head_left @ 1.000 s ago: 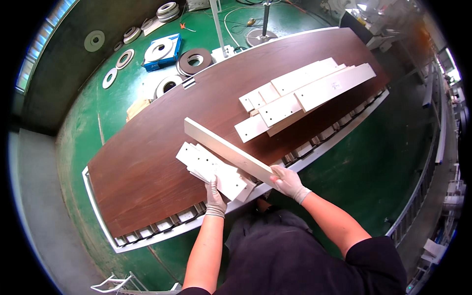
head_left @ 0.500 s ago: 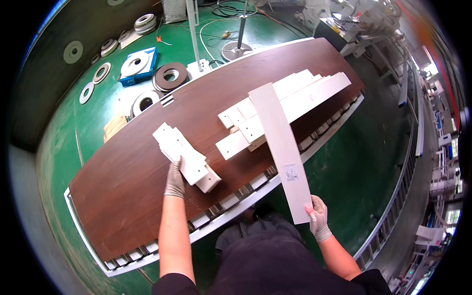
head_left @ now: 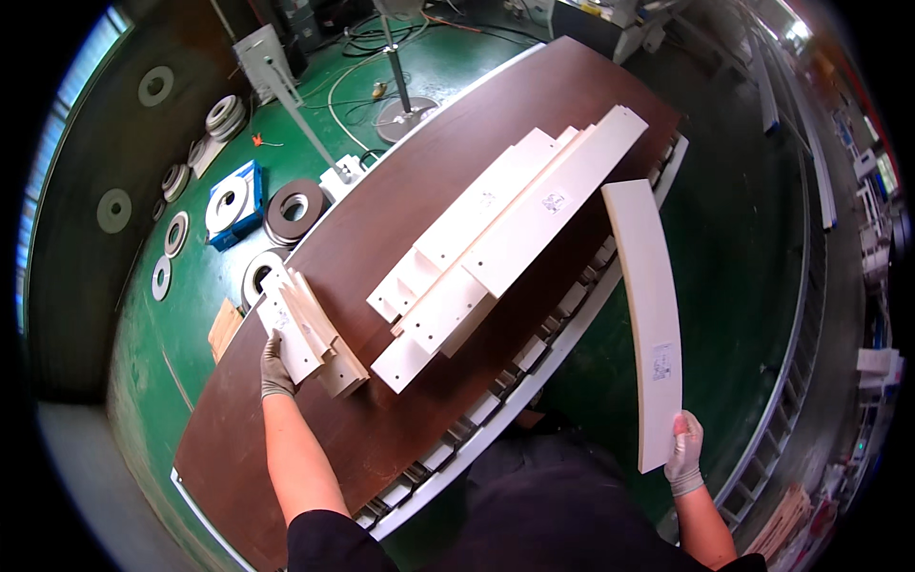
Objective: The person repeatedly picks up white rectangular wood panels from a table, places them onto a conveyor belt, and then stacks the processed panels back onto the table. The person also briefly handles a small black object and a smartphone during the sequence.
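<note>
Swinging clear of the dark brown table, the long white board hung in the gloved right hand, fingers closed on its end; the left hand lay flat, open, on the short white panel stack.

left hand on small white panels | right hand grips long white board | brown table

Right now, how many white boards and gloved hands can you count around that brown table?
Long white board held off the table's edge: 1
Piles of white boards on the brown table: 2, a long one and a short one
Gloved hands: 2, left hand and right hand
Total: 5
</note>
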`<state>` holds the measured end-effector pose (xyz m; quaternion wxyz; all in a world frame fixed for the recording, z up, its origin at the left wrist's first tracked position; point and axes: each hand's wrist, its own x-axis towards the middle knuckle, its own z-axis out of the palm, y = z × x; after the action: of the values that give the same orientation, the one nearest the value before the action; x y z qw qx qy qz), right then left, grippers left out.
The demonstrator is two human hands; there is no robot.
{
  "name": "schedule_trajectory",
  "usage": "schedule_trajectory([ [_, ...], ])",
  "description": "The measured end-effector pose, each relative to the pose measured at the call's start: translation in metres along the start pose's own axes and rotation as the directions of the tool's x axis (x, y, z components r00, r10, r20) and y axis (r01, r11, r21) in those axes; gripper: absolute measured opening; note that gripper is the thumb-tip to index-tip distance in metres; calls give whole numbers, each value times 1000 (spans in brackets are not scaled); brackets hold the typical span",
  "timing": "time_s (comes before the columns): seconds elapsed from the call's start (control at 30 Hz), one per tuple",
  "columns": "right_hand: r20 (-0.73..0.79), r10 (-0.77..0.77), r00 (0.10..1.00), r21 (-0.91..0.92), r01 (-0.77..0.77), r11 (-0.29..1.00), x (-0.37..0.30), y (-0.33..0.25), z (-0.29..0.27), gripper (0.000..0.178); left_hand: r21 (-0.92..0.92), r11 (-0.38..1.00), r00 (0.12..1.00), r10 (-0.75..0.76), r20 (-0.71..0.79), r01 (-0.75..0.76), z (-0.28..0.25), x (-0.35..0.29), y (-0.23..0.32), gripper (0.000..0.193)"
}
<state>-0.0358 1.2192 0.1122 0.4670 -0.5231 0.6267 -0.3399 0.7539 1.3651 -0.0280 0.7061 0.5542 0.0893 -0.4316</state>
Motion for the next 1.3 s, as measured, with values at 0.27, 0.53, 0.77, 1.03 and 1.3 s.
schedule_trajectory([
  [0.27, -145, 149, 978, -25, -155, 988, 10, 4, 27, 47, 168, 985, 999, -34, 42, 26, 57, 57, 33, 53],
  [0.53, -153, 387, 909, 131, -369, 920, 6, 34, 90, 43, 344, 939, 961, -121, 248, 30, 159, 135, 53, 59],
  [0.77, -239, 448, 861, 223, -401, 889, 51, 55, 178, 31, 538, 841, 897, -274, 348, 48, 249, 203, 52, 61],
  [1.03, -67, 239, 969, -162, -247, 955, 144, 14, 295, 32, 632, 770, 814, -421, 399, 88, 357, 226, 21, 68],
  [1.3, 110, 217, 970, 445, -244, 862, 213, 1, 344, 67, 658, 738, 705, -546, 453, 149, 426, 207, -24, 71],
])
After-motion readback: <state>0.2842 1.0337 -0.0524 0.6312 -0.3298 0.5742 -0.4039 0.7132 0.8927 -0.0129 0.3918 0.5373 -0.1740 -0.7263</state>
